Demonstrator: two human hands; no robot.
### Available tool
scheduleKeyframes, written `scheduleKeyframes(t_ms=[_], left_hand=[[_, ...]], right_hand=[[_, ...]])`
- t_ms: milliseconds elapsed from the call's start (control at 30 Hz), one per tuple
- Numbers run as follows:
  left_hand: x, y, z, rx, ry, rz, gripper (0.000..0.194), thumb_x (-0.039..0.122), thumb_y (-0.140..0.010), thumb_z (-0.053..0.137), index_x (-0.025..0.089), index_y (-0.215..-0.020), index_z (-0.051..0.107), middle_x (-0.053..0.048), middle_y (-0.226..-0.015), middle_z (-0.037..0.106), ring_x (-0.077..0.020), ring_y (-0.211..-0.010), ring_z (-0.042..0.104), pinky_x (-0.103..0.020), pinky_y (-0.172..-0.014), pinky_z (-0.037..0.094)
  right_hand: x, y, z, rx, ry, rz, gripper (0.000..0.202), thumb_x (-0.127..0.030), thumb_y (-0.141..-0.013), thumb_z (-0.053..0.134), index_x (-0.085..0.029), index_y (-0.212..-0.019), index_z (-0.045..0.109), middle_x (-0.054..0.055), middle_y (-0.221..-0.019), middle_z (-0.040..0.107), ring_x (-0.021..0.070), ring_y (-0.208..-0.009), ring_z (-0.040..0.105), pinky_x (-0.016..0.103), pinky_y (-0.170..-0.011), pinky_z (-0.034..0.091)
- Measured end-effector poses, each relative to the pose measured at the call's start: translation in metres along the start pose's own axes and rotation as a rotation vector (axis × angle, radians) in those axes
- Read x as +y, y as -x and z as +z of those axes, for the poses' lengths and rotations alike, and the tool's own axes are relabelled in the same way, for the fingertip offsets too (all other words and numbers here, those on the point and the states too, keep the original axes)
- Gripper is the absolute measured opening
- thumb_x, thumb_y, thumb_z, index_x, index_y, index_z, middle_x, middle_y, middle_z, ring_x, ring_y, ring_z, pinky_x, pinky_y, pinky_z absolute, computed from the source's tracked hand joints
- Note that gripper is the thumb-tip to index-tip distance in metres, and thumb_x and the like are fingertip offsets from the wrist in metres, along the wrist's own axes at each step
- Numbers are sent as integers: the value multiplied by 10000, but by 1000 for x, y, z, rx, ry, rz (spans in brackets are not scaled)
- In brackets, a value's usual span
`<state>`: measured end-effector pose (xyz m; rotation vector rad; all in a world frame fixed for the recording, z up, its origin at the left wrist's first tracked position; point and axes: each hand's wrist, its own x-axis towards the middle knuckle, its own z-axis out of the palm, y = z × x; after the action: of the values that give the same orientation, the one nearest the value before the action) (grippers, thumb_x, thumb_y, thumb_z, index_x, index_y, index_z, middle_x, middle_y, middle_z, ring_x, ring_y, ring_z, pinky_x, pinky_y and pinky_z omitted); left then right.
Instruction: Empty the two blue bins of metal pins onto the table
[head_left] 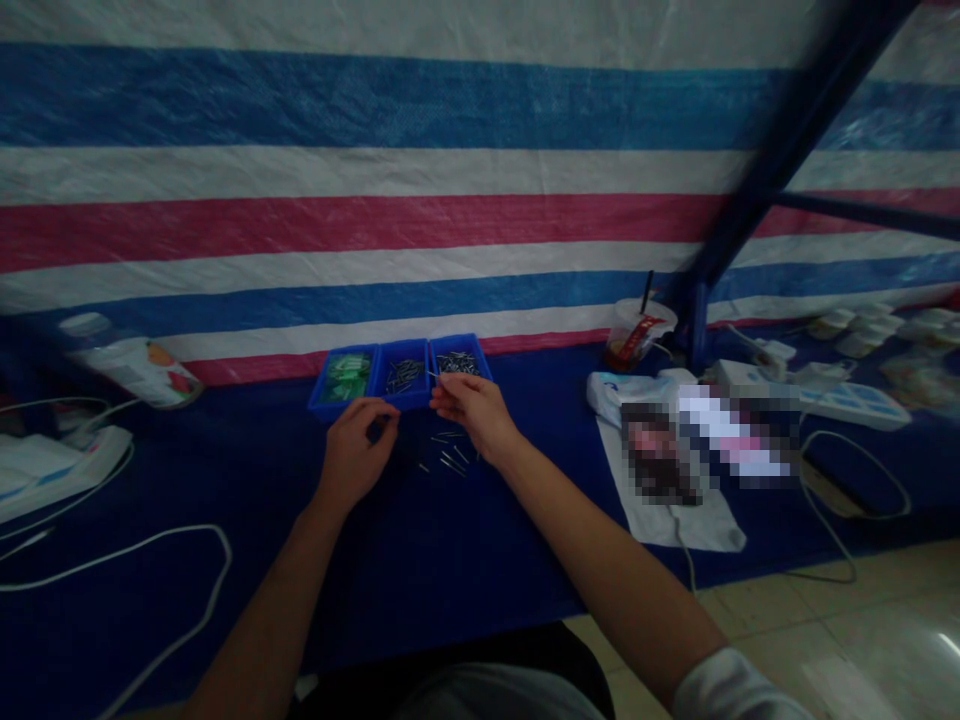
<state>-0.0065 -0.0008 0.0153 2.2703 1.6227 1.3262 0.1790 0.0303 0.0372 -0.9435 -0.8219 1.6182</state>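
Note:
My right hand (474, 408) is closed in a pinch on a thin metal screw (433, 374), which sticks out leftward from the fingertips; it could also be a nail. My left hand (358, 445) hovers opposite, thumb and forefinger brought together; whatever it may hold is too small to make out. Behind both hands stand three joined blue bins. In the left bin (319, 393) lie green plastic-looking pieces (349, 374). Small metal screws (403, 375) fill the middle one, and more metal screws (454, 363) the right one. Several loose screws (453, 462) are scattered on the blue tabletop (442, 550) below my hands.
A bottle (135, 362) lies tilted at the left, near a white cable (217, 570). To the right are a plastic cup with a straw (637, 335), a white bag (634, 520), blurred-out items and a power strip (855, 403). A striped sheet (450, 220) hangs behind.

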Motion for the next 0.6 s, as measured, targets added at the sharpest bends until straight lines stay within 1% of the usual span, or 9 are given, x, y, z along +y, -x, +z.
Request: scheduleKeyframes(t_ms=[100, 200, 267, 433, 600], left_hand=[[-1, 0, 0, -5, 3, 4, 147, 265, -877, 560, 193, -851, 686, -46, -916, 665, -164, -763, 627, -281, -673, 489], [-2, 1, 0, -10, 9, -7, 152, 269, -878, 559, 194, -858, 690, -43, -910, 662, -157, -746, 620, -269, -645, 482], [-2, 1, 0, -18, 11, -20, 154, 267, -877, 558, 194, -863, 692, -44, -916, 661, -153, -735, 620, -264, -628, 476], [-3, 1, 0, -30, 24, -29, 148, 262, -872, 562, 190, -867, 691, -50, -936, 664, -153, -724, 628, -273, -626, 482], [-3, 1, 0, -54, 32, -34, 148, 262, -872, 562, 193, -877, 693, -50, -935, 665, -157, -723, 627, -281, -621, 481]], right_hand=[[0, -3, -3, 68, 31, 2, 255, -371, -827, 669, -153, -701, 625, -29, -576, 597, 75, -501, 573, 198, -504, 434], [2, -6, -6, 107, 65, -6, 301, -366, -812, 655, -170, -610, 551, -65, -470, 476, 64, -402, 457, 203, -424, 346], [2, -7, -6, 137, 75, 9, 312, -357, -796, 655, -181, -582, 510, -76, -445, 430, 62, -379, 417, 210, -401, 309], [-1, -7, -6, 228, 47, 44, 267, -336, -804, 620, -187, -614, 506, -79, -463, 435, 64, -383, 407, 211, -398, 296], [-4, -6, -7, 234, 87, 43, 280, -335, -831, 592, -193, -616, 483, -84, -461, 412, 62, -389, 396, 211, -413, 295]])
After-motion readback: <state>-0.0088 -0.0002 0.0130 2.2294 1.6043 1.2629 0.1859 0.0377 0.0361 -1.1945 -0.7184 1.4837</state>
